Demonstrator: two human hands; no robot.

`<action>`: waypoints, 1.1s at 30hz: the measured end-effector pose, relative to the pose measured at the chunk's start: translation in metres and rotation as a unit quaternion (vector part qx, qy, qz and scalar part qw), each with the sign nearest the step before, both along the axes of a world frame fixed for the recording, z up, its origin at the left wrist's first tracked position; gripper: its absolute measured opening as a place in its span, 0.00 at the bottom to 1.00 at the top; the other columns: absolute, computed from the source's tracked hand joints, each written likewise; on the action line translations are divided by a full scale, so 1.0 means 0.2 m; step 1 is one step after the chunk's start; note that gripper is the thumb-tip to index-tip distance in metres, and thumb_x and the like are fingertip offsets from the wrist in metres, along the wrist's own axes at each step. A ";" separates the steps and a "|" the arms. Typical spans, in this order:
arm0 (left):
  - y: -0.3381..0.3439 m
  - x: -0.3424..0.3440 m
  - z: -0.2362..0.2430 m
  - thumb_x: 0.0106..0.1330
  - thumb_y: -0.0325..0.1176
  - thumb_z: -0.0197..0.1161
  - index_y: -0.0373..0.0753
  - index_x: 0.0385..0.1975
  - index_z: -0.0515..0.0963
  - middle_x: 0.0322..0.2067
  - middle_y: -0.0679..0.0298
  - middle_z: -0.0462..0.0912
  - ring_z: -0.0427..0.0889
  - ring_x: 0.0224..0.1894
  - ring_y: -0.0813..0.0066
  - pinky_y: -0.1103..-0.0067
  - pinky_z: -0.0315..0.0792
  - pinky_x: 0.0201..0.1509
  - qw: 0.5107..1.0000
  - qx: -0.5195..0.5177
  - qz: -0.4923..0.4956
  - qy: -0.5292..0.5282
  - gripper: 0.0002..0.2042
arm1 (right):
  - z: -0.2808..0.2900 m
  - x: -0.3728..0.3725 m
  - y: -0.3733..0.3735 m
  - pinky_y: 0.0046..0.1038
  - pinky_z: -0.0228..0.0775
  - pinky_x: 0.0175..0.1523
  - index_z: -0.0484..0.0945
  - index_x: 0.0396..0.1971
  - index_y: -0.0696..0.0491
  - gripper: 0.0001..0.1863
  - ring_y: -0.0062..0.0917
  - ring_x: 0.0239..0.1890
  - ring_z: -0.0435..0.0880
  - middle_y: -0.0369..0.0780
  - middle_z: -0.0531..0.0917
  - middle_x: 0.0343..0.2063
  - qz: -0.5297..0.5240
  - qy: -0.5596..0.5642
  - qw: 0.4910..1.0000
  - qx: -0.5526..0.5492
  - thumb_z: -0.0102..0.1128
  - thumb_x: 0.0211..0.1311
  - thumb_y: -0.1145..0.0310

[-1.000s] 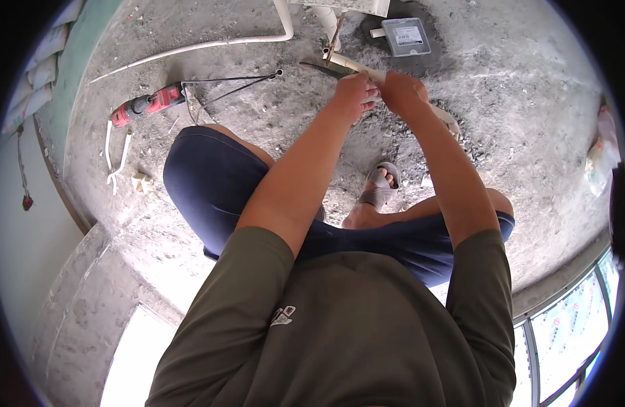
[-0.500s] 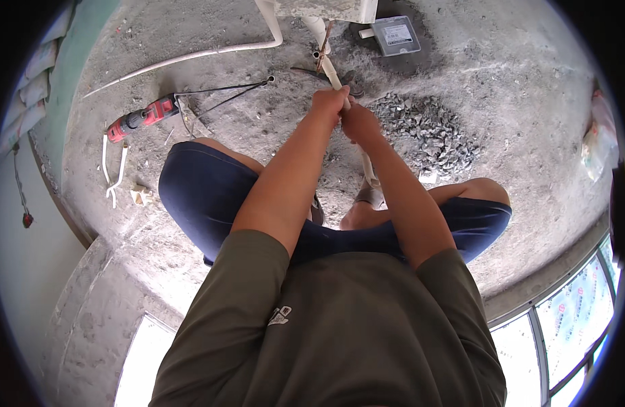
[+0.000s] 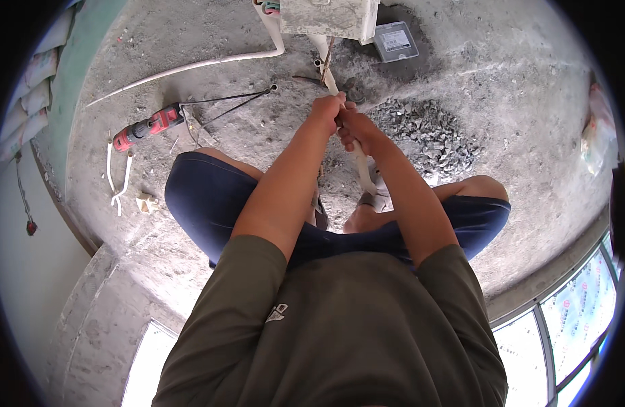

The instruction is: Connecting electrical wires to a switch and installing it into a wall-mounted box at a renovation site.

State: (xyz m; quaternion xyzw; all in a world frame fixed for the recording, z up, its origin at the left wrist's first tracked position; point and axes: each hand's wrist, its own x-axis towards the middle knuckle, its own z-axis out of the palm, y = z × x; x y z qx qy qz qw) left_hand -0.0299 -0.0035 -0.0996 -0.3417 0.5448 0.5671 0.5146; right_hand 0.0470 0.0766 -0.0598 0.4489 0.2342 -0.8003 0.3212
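Both my hands are closed round a cream plastic pipe, close together in front of my crossed legs. My left hand grips it higher up, at the far side. Just below, my right hand is wrapped round it with the fingers curled. The pipe slants from beneath a pale, dirty box down to beside my right foot. My fingers hide its middle stretch. By the pipe's far part stand a thin rusty rod and a dark tool whose kind I cannot make out.
A red and black power drill lies on the concrete floor at the left, near bent white pipe pieces. Another white pipe runs across the far left. Grey rubble is heaped right of my hands. A clear-lidded case lies beyond.
My right hand has shifted a little toward me and its fingers show more. More of the pipe's lower part is visible. The whole view has tilted slightly, showing more of the far box.
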 end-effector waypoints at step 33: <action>0.05 -0.14 0.06 0.61 0.27 0.55 0.35 0.53 0.67 0.42 0.56 0.77 0.79 0.37 0.69 0.77 0.74 0.36 0.905 -0.096 -0.039 0.413 0.19 | 0.19 1.58 1.34 0.41 0.71 0.44 0.77 0.44 0.50 0.15 0.44 0.39 0.82 0.48 0.83 0.35 0.201 -0.174 0.692 0.672 0.59 0.60 0.60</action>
